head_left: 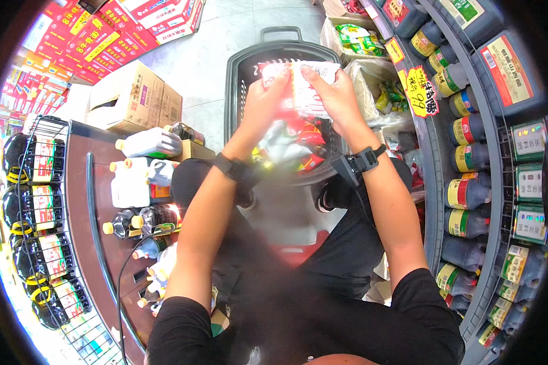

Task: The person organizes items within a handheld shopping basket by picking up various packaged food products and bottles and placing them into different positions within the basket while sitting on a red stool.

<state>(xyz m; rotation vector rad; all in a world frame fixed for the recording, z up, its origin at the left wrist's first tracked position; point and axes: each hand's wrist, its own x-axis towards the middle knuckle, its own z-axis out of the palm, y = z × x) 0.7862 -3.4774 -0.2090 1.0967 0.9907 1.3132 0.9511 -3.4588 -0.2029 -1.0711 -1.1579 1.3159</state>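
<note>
My left hand [263, 103] and my right hand [335, 94] both grip a white and red plastic food packet [298, 82], held over a dark grey shopping basket [237, 79] on the floor. More red and white packets [292, 143] lie inside the basket under my hands. Each wrist wears a black band. My knees in dark trousers show below the basket.
Shelves [435, 158] of dark sauce bottles with yellow and red labels curve along the right. White jugs [141, 164] and dark bottles lie at left beside a cardboard box [134, 97]. A wire rack [39, 213] holds more dark bottles at far left. Red cartons are stacked at top left.
</note>
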